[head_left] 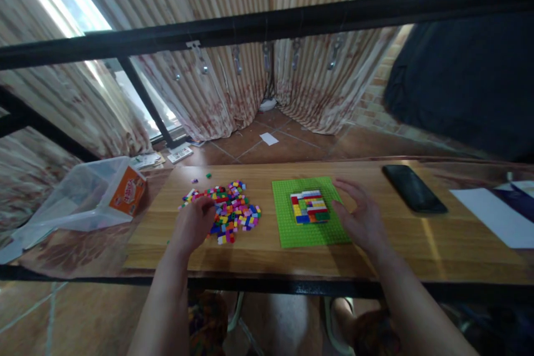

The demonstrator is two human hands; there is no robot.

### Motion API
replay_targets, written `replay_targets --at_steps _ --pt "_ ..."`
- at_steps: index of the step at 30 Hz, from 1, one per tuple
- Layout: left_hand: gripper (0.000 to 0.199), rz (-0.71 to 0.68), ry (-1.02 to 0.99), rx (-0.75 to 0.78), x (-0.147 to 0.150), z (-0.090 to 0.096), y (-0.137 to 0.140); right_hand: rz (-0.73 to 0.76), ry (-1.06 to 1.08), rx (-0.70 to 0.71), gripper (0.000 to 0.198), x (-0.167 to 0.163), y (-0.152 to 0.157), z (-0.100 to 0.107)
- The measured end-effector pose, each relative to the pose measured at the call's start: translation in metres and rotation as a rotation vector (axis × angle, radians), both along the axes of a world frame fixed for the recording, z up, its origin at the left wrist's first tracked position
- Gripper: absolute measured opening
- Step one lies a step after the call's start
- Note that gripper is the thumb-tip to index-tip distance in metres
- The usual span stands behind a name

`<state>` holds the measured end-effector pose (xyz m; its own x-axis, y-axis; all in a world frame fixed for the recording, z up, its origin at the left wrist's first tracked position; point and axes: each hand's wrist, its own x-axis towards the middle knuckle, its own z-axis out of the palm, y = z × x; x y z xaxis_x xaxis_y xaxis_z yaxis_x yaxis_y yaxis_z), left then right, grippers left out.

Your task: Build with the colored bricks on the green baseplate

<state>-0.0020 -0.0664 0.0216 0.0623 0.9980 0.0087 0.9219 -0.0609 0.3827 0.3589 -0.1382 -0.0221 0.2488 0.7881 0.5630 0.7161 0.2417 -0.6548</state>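
Note:
A pile of small coloured toy bricks [237, 214] lies on the left half of the wooden table. Over the pile's left side is my left hand [196, 223], its fingers bent inward and pressed together; whatever they hold, if anything, is hidden. A green baseplate [287, 236] lies right of the pile, with a low block of stacked bricks [309, 207] in many colours on it. At the plate's right edge rests my right hand [359, 214], thumb and fingers apart, with nothing visible between them.
A black phone [414, 188] and white paper [496, 217] lie on the right. Two stray bricks [208, 176] sit behind the pile. A clear plastic bin [83, 194] with an orange label stands at the left. A dark metal bar [267, 25] crosses beyond the table, before curtains.

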Motion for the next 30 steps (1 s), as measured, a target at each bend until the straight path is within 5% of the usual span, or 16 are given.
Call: replay_targets --at_steps 5,11,22,30 --pt "0.018 -0.354 -0.276 0.108 0.081 -0.009 -0.020 -0.023 0.022 -0.001 0.033 -0.003 -0.002 0.002" --pt "0.016 -0.588 -0.262 0.177 0.148 -0.028 -0.043 -0.030 0.003 -0.025 0.032 -0.003 -0.003 -0.001" --pt "0.015 -0.711 -0.047 0.382 0.182 -0.049 -0.047 -0.029 -0.003 -0.096 0.034 -0.005 0.000 -0.004" --pt "0.016 -0.607 -0.190 0.341 0.185 -0.061 -0.044 -0.005 0.015 -0.180 0.030 -0.003 -0.003 -0.009"
